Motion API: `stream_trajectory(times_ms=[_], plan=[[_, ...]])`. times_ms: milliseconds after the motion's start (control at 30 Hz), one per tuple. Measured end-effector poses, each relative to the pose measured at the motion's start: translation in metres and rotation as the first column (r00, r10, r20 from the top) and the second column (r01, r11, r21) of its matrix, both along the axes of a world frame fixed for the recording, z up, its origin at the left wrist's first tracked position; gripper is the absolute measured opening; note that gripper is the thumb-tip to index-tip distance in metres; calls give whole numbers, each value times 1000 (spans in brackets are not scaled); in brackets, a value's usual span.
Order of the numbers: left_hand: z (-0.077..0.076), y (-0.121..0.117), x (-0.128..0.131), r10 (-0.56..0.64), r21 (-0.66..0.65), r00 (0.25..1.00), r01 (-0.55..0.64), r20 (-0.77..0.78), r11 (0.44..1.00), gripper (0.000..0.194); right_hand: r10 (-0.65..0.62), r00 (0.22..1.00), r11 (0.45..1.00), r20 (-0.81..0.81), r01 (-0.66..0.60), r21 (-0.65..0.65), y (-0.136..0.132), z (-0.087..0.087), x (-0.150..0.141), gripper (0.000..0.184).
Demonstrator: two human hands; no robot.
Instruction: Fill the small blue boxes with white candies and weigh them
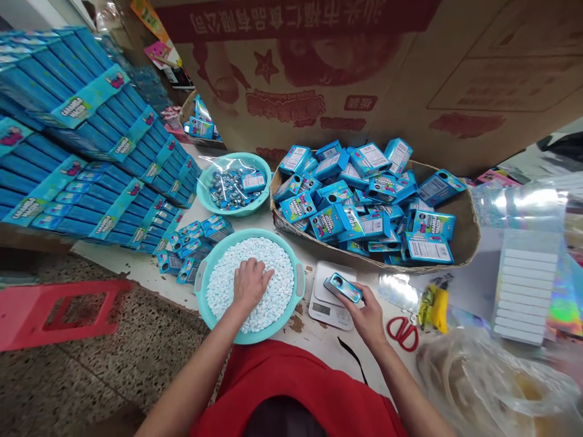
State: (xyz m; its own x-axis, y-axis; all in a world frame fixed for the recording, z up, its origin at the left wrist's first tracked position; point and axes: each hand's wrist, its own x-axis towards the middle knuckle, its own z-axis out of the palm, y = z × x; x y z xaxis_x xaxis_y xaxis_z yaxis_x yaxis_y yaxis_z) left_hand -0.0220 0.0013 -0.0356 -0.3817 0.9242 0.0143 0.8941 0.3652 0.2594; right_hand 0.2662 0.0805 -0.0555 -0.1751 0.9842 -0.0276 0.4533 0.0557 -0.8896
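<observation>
My left hand (250, 284) is down on the small white candies (223, 261) in a turquoise basin (199, 282). Its thumb stands apart from the curled fingers, whose tips are partly hidden among the candies. In my right hand (370, 315) is a small blue candy box (345, 287), gripped at its right end. A dark round hole shows in the box's upper side. Right under it is a white kitchen scale (337, 314) with a small display. I cannot make out the reading.
Behind the scale, a cardboard tray (469, 243) holds many blue boxes. A second turquoise bowl (246, 209) contains silvery round pieces. More blue boxes (189, 243) stand left of the basin, near stacked display cartons (104, 164). Red-handled scissors (402, 334) lie right of the scale.
</observation>
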Motion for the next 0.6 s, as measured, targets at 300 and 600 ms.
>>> stream_trajectory(times_ms=[300,600], plan=[[6,8,-7,299,132,613,-558,732,819,33,181,983,963,26,-182,199,1,78,-34,32],[82,14,-7,-207,-200,-433,-722,877,663,25,525,834,757,171,-549,353,-14,91,-117,26]])
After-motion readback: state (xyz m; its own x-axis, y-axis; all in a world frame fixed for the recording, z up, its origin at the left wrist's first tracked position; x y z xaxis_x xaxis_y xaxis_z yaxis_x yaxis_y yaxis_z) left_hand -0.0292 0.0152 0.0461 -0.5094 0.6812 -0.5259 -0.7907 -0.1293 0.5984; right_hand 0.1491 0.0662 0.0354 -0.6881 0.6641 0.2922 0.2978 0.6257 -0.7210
